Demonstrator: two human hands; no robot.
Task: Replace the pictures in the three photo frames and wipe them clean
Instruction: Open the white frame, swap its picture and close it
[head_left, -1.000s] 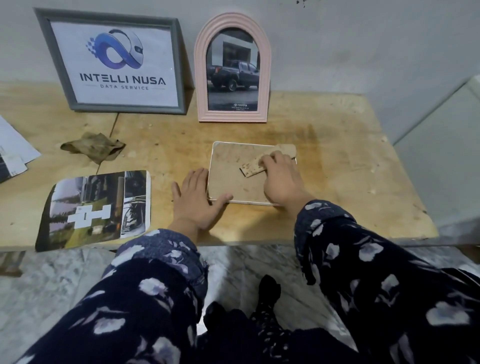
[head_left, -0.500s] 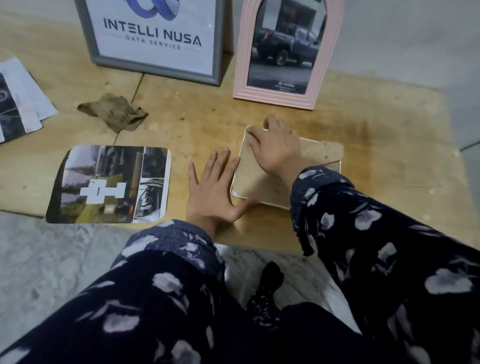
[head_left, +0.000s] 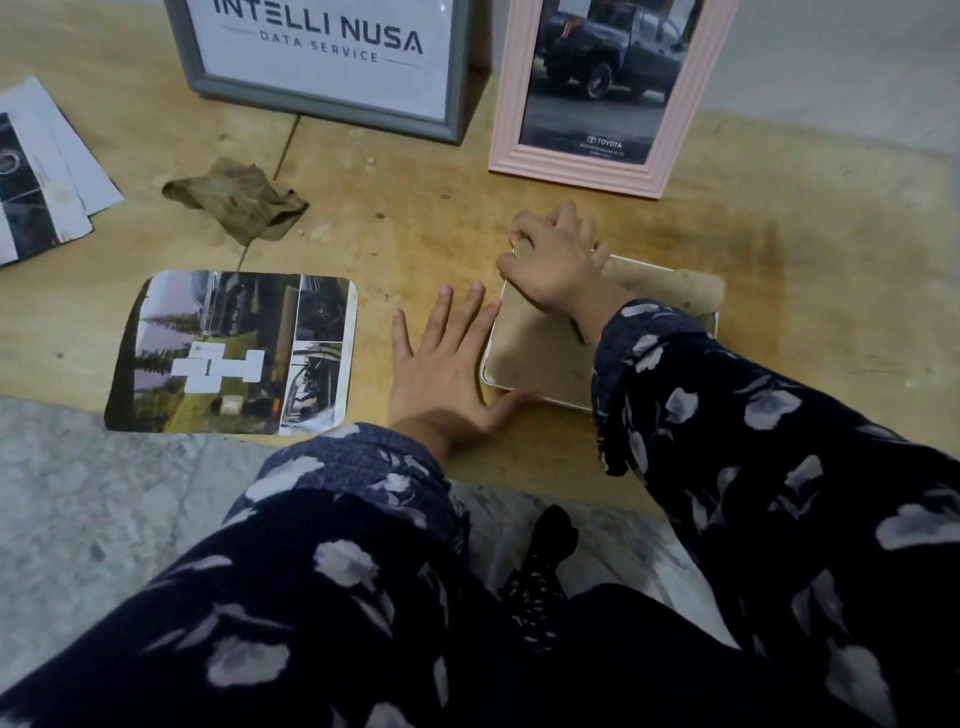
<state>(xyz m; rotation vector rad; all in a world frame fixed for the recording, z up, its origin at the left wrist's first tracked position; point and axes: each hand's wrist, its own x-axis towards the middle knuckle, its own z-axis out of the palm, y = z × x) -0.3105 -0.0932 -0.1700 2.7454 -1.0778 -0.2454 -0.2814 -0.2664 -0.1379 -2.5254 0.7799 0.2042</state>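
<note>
Face-down frame (head_left: 540, 353) is laid on table (head_left: 779, 270), just in front of pink frame (head_left: 602, 93). L. hand (head_left: 441, 374) is pressed flat at its left edge, fingers straight. R. hand (head_left: 558, 260) is curled over its far-left corner, fingertips pinching there; what is pinched can't be told.

Upright frames (head_left: 608, 93) blocking the far side

A home-like room: low wooden table (head_left: 779, 208) on marble floor (head_left: 78, 519), plain wall (head_left: 857, 62).

On the tabletop (head_left: 805, 218), two frames stand at the back. A face-down frame (head_left: 540, 353) lies before them, a loose picture (head_left: 234, 353) to its left, a cloth (head_left: 239, 200) behind that picture.
</note>
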